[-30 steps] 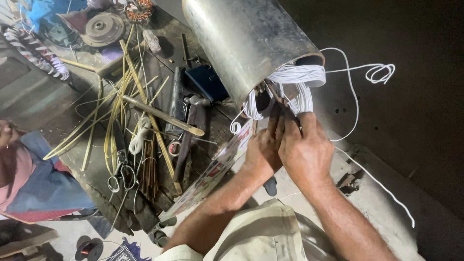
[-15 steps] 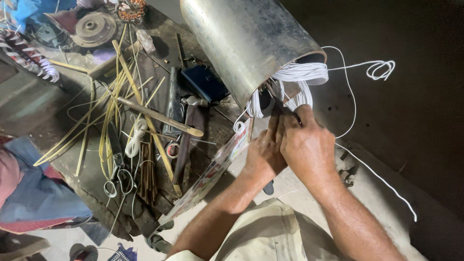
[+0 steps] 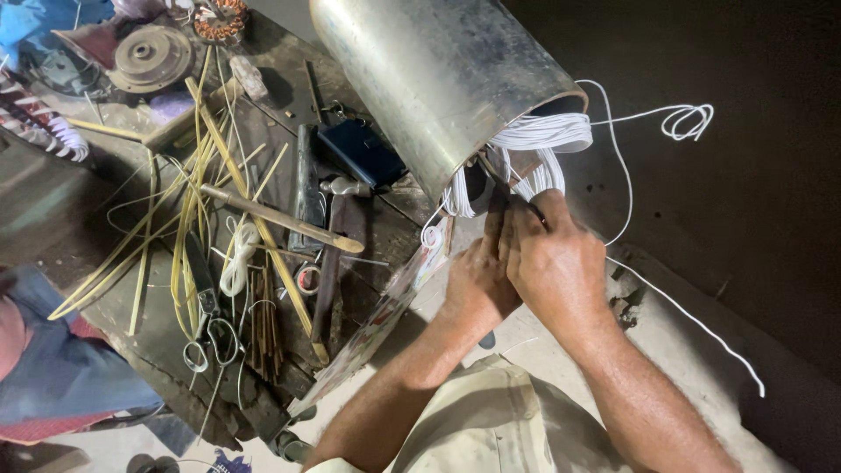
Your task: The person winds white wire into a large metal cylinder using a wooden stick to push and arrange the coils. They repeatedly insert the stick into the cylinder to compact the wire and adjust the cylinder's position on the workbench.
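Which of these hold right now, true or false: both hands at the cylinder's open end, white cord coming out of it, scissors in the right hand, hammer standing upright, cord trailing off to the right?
1. Both hands, left hand and right hand, are at the open end of the cylinder. True.
2. White cord comes out of that end. True.
3. The right hand holds the scissors. False: they lie on the bench, away from both hands.
4. The hammer stands upright. False: it lies flat.
5. A cord strand trails off to the right. True.

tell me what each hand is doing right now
Left hand: closed, fingers at the white cords in the metal cylinder.
Right hand: closed, pinching the same cords.
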